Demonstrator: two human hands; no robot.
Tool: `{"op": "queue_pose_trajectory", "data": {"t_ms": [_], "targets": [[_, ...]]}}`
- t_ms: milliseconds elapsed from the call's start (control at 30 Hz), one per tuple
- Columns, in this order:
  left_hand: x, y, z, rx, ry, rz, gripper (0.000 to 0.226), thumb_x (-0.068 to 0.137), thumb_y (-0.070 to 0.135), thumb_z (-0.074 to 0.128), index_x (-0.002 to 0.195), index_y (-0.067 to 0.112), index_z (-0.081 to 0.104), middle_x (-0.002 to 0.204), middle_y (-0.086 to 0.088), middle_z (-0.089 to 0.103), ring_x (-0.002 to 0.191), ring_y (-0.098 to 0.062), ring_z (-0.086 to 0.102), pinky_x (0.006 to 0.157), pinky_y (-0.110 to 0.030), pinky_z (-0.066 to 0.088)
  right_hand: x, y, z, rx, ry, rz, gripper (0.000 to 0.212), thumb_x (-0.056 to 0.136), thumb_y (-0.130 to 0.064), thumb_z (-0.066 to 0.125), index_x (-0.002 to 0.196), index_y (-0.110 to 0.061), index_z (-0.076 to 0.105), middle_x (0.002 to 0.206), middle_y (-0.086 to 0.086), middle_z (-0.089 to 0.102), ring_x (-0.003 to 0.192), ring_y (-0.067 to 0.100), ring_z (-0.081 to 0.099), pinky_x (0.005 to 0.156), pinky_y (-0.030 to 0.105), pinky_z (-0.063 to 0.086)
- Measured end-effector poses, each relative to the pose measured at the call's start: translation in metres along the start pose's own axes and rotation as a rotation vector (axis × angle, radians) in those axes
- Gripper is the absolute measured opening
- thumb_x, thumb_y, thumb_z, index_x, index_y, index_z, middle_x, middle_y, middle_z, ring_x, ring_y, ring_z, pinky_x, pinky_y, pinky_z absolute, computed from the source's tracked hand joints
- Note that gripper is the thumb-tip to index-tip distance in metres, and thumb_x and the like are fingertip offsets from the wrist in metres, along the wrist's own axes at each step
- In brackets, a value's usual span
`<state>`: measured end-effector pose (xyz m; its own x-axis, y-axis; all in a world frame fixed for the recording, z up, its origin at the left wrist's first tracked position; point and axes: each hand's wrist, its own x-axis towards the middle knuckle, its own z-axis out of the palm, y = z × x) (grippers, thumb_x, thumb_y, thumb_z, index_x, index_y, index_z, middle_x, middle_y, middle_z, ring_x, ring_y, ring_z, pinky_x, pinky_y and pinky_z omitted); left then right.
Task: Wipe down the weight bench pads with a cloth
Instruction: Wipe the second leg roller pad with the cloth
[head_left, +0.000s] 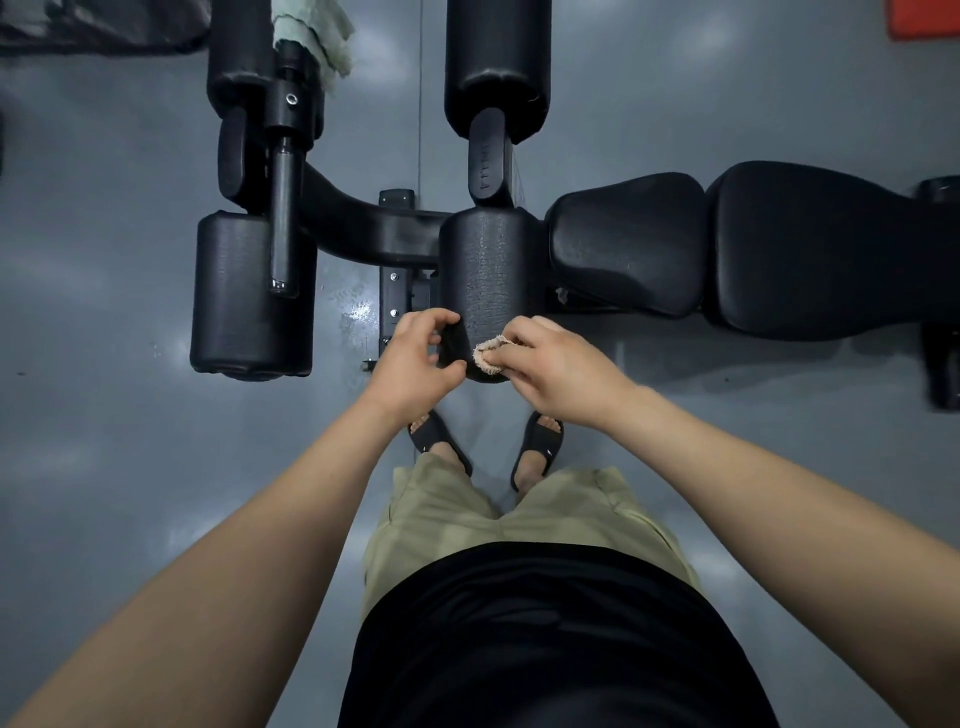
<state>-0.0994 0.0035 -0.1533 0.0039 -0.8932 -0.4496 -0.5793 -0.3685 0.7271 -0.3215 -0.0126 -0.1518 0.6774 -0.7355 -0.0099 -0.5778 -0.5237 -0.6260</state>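
Grey gym floor (104, 415) under a black vinyl weight bench (779, 249). Left hand (410, 358) grips the near end of a black cylindrical roller pad (485, 270); right hand (561, 364) pinches a small pinkish-beige cloth (488, 356) against that same end.

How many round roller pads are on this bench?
4: the top-left roller, the top-centre roller, the lower-left roller, and the centre roller, where the right hand holds the cloth. More may lie out of frame.

Cloth (488, 354) mostly under right hand (553, 364)
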Motion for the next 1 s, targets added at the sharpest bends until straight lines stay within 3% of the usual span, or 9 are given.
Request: {"op": "queue_pose_trajectory", "data": {"t_ms": [300,633,867,1000], "targets": [[0.0,0.003,0.0,0.014,-0.026,-0.006,0.054,0.083,0.006,0.074,0.131,0.022,0.056,0.126,0.005,0.041,0.113,-0.012,0.05,0.105,-0.035,0.049,0.057,0.025,-0.024,-0.102,0.205,0.21,0.013,0.092,-0.012,0.06,0.102,-0.007,0.068,0.098,0.013,0.054,0.083,0.036,0.057,0.068,0.043,0.052],[-0.005,0.008,0.005,0.182,-0.007,0.059,0.055,0.086,0.014,0.071,0.138,0.02,0.052,0.132,0.005,0.043,0.119,-0.02,0.049,0.104,-0.036,0.046,0.116,0.042,-0.044,-0.152,0.236,0.322,0.028,0.097,-0.017,0.053,0.117,-0.019,0.072,0.106,0.012,0.058,0.093,0.04,0.055,0.077,0.042,0.05],[-0.008,0.011,0.006,0.236,0.01,0.085,0.054,0.087,0.012,0.07,0.138,0.017,0.053,0.136,-0.001,0.045,0.13,-0.021,0.044,0.109,-0.031,0.04,0.1,0.035,-0.031,-0.153,0.217,0.2,0.022,0.091,-0.007,0.057,0.105,-0.018,0.071,0.107,0.007,0.061,0.086,0.035,0.051,0.079,0.042,0.05],[-0.01,0.015,0.01,0.262,0.017,0.12,0.052,0.088,0.015,0.072,0.137,0.017,0.055,0.134,-0.002,0.046,0.129,-0.021,0.042,0.106,-0.028,0.038,0.067,0.026,-0.02,-0.087,0.146,0.143,0.024,0.092,-0.007,0.06,0.112,-0.013,0.072,0.108,0.007,0.061,0.088,0.031,0.052,0.081,0.036,0.047]]}}
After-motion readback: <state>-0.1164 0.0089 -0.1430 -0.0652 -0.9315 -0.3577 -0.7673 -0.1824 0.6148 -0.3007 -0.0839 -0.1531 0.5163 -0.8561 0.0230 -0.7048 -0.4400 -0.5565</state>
